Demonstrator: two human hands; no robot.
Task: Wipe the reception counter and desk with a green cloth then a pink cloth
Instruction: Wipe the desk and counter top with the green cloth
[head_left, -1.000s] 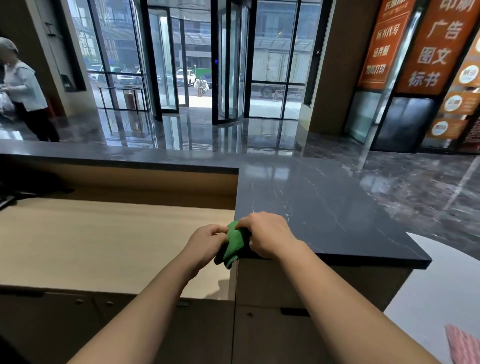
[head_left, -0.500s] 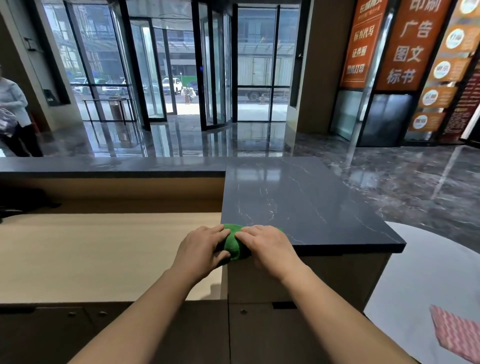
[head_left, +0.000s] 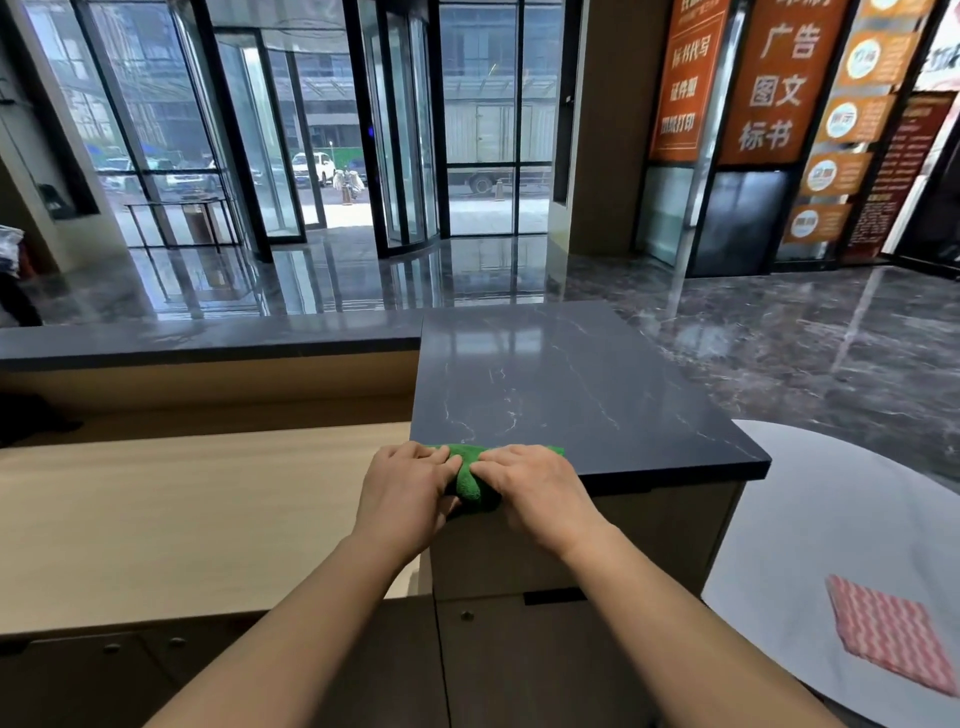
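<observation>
Step in hand: the green-cloth pass over the dark stone counter (head_left: 571, 395). The green cloth (head_left: 469, 470) lies at the near left corner of this counter. A bunched fold hangs over the front edge, and the rest is spread flat under the hands.

The left hand (head_left: 405, 488) holds the bunched end, fingers on top and thumb apparently beneath. The right hand (head_left: 532, 491) lies over the cloth with fingers fairly straight, pressing it to the stone.

Assessment: wiping has barely begun, since the cloth sits at the near edge and most of the stone lies beyond it.

The next move calls for pushing the flattened cloth away along the stone under steady downward pressure. The lower wooden counter (head_left: 182, 499) to the left comes afterwards.

The pink cloth (head_left: 888, 636) lies folded and untouched on the round grey counter (head_left: 810, 499), well apart to the right, so the second pass is not yet due.
</observation>
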